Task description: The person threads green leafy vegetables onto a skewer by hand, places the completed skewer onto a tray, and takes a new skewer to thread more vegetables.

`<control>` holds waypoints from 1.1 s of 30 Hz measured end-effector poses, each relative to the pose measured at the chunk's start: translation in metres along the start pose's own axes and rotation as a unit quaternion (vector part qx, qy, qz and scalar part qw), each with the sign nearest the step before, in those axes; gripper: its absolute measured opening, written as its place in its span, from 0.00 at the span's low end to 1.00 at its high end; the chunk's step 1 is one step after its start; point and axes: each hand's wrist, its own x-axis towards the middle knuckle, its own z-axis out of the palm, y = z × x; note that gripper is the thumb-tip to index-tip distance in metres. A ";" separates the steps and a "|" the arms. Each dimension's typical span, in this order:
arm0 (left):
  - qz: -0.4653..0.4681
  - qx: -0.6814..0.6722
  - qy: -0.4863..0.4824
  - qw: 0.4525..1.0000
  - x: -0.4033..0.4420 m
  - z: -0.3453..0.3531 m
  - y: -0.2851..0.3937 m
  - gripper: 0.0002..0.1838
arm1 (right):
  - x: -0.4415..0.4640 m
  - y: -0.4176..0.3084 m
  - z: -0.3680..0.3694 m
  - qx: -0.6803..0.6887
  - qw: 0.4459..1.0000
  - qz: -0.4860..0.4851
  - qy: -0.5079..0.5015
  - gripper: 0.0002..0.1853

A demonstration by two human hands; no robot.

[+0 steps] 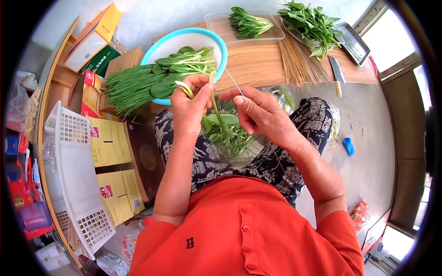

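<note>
My left hand [189, 108] pinches a leafy green vegetable [217, 110], with a pale stem end up and its leaf hanging down. A pale green loop curls over the same fingers. My right hand [263, 112] is closed on a thin skewer [234, 82], whose tip points up and left toward the basin. The two hands are close together but apart. Behind them, a white basin with a blue rim [224, 46] holds leafy greens [189, 64] and a bunch of chives [133, 87]. More loose greens [230, 133] lie below my hands, between my knees.
On the wooden table [253, 60] are many bamboo skewers [299, 62], a clear tray [216, 20] with skewered greens [248, 23], a heap of leaves [313, 25], and a knife [337, 73] at the edge. Cardboard boxes [110, 142] and a white plastic rack [78, 170] stand left.
</note>
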 end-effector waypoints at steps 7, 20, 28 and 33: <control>0.003 0.006 -0.001 1.000 -0.002 0.002 0.002 0.07 | 0.003 0.011 0.013 0.142 0.989 0.015 0.043 0.20; 0.040 0.017 0.021 0.999 -0.004 -0.001 0.000 0.08 | 0.004 0.006 0.024 0.018 0.998 0.018 0.051 0.15; 0.051 -0.002 0.015 0.999 -0.007 -0.003 0.000 0.07 | 0.004 0.000 0.023 -0.067 0.995 0.028 0.069 0.14; 0.053 -0.002 0.020 0.998 -0.010 -0.002 0.005 0.05 | 0.003 0.002 0.025 -0.065 0.995 0.022 0.068 0.15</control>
